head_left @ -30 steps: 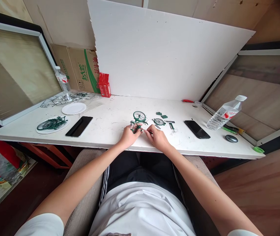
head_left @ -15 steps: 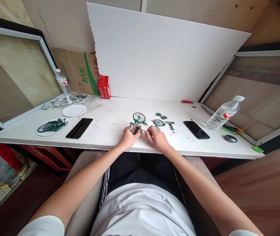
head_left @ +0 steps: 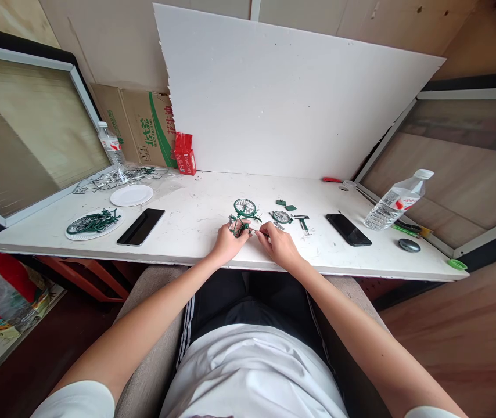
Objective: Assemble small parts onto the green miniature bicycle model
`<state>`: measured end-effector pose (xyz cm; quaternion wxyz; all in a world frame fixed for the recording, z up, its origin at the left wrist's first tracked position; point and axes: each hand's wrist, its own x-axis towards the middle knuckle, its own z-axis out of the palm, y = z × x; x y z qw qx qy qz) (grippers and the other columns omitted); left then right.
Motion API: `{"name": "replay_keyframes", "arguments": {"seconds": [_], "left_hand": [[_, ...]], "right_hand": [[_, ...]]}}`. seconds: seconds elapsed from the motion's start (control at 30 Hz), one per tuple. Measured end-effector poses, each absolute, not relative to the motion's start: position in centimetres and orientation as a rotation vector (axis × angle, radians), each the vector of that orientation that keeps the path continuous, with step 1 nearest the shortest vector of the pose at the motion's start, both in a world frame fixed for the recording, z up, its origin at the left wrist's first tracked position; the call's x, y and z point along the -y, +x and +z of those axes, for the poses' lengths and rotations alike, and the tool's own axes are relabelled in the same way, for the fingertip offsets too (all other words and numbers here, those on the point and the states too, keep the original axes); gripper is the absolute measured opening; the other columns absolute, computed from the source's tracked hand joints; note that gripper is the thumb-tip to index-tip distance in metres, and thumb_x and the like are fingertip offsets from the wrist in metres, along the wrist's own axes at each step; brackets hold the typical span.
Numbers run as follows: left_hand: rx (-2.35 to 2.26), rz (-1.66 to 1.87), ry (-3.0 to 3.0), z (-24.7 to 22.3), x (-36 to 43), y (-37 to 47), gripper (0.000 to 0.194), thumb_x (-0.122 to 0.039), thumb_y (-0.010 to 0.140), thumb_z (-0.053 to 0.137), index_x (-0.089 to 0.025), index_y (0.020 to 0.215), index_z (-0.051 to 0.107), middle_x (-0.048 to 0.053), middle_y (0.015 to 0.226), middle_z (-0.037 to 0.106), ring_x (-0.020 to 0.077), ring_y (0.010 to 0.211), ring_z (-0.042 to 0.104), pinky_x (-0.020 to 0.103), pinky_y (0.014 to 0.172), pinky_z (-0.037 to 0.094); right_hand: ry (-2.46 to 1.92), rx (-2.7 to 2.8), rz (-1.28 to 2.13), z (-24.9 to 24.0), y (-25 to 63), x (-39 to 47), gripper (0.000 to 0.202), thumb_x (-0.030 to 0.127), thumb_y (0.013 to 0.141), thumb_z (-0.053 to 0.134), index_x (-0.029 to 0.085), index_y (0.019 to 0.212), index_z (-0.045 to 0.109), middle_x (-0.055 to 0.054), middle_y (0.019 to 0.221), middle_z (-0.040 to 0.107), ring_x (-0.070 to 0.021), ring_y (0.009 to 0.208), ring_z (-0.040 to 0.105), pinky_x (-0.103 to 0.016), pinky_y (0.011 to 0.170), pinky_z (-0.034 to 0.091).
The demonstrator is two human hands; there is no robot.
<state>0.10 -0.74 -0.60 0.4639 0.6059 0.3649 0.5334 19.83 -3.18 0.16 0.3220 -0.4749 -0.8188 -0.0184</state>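
Note:
My left hand (head_left: 227, 242) is closed on a green model bicycle (head_left: 245, 207), whose spoked wheel points away from me. In my right hand (head_left: 278, 244) the fingers pinch a thin screwdriver-like tool (head_left: 254, 230). Its slim shaft reaches left to the bicycle's parts by my left fingertips; the tip is too small to make out. Right of the bicycle lie a loose green wheel (head_left: 281, 216), two small green blocks (head_left: 290, 208) and a T-shaped green piece (head_left: 303, 224).
On the white table (head_left: 196, 232), a paper plate of green parts (head_left: 117, 227), an upper white plate (head_left: 131, 195) and a phone (head_left: 140, 227) lie left. Another phone (head_left: 348, 230), a water bottle (head_left: 398, 200) and a dark round object (head_left: 409, 245) are right. A white board (head_left: 291, 98) stands behind.
The bicycle's wheel has shifted very slightly left. Both hands stay in nearly the same place, with the same grip.

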Motion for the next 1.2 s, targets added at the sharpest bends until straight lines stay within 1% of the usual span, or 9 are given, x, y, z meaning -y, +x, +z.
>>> {"name": "replay_keyframes", "arguments": {"seconds": [0.1,0.3,0.47,0.6,0.7,0.9,1.07,1.13,1.2], "left_hand": [[-0.893,1.322,1.473,-0.57,0.72,0.12,0.025,-0.024,0.088,0.074,-0.015,0.111,0.073,0.013,0.107,0.081,0.0261,0.098,0.08,0.037,0.092,0.061],[-0.928,1.314,1.504,-0.29,0.89,0.09,0.026,-0.021,0.088,0.072,-0.014,0.113,0.074,0.014,0.109,0.082,0.0261,0.099,0.08,0.037,0.092,0.061],[-0.969,1.31,1.567,-0.16,1.0,0.0,0.031,-0.019,0.088,0.071,-0.013,0.119,0.073,0.015,0.111,0.081,0.0267,0.102,0.08,0.039,0.096,0.06],[-0.974,1.317,1.594,-0.3,0.94,-0.04,0.032,-0.02,0.089,0.07,-0.014,0.12,0.074,0.015,0.113,0.081,0.0263,0.103,0.079,0.039,0.099,0.059],[-0.96,1.321,1.622,-0.46,0.94,-0.08,0.033,-0.021,0.09,0.069,-0.014,0.122,0.074,0.014,0.11,0.082,0.026,0.104,0.079,0.04,0.1,0.059],[-0.944,1.325,1.713,-1.02,0.75,-0.2,0.032,-0.023,0.091,0.068,-0.016,0.121,0.075,0.015,0.115,0.081,0.0268,0.109,0.078,0.042,0.104,0.059],[-0.933,1.318,1.729,-0.96,0.76,-0.16,0.03,-0.024,0.091,0.069,-0.016,0.119,0.076,0.014,0.115,0.081,0.0268,0.11,0.078,0.042,0.105,0.058],[-0.926,1.319,1.719,-0.71,0.91,-0.11,0.031,-0.022,0.091,0.069,-0.015,0.12,0.076,0.015,0.116,0.081,0.0265,0.109,0.078,0.042,0.106,0.058],[-0.933,1.312,1.706,-0.49,1.04,-0.06,0.03,-0.022,0.091,0.069,-0.015,0.119,0.075,0.015,0.114,0.081,0.0264,0.107,0.078,0.042,0.105,0.057]], "right_hand": [[-1.229,2.151,-0.054,0.05,19.83,3.12,0.022,0.042,0.112,0.043,0.022,0.105,0.049,-0.008,0.097,0.072,-0.0202,0.075,0.065,-0.03,0.061,0.039],[-1.225,2.16,-0.078,-0.01,19.83,3.16,0.022,0.042,0.112,0.043,0.022,0.106,0.051,-0.008,0.095,0.072,-0.0202,0.074,0.064,-0.031,0.06,0.038],[-1.223,2.179,-0.09,0.36,19.69,3.4,0.021,0.038,0.113,0.043,0.021,0.114,0.055,-0.009,0.102,0.073,-0.0216,0.085,0.067,-0.031,0.063,0.042],[-1.234,2.242,-0.144,0.65,19.62,3.48,0.028,0.035,0.114,0.039,0.021,0.105,0.061,-0.009,0.092,0.072,-0.023,0.088,0.065,-0.032,0.066,0.043],[-1.214,2.259,-0.173,0.61,19.66,3.45,0.035,0.034,0.114,0.036,0.021,0.099,0.065,-0.01,0.09,0.073,-0.0231,0.089,0.064,-0.032,0.069,0.044],[-1.302,2.233,-0.135,0.42,19.82,3.46,0.044,0.04,0.115,0.036,0.019,0.092,0.068,-0.009,0.08,0.071,-0.0189,0.073,0.063,-0.029,0.067,0.04],[-1.334,2.205,-0.049,0.68,19.74,3.57,0.051,0.046,0.115,0.031,0.02,0.087,0.066,-0.007,0.077,0.071,-0.0184,0.067,0.063,-0.029,0.065,0.038],[-1.342,2.197,-0.023,0.84,19.71,3.71,0.049,0.046,0.115,0.029,0.021,0.09,0.063,-0.006,0.077,0.071,-0.0191,0.066,0.063,-0.03,0.064,0.037],[-1.344,2.175,0.012,0.96,19.73,3.83,0.04,0.046,0.114,0.032,0.022,0.099,0.06,-0.004,0.076,0.07,-0.02,0.066,0.063,-0.03,0.062,0.036]]}}
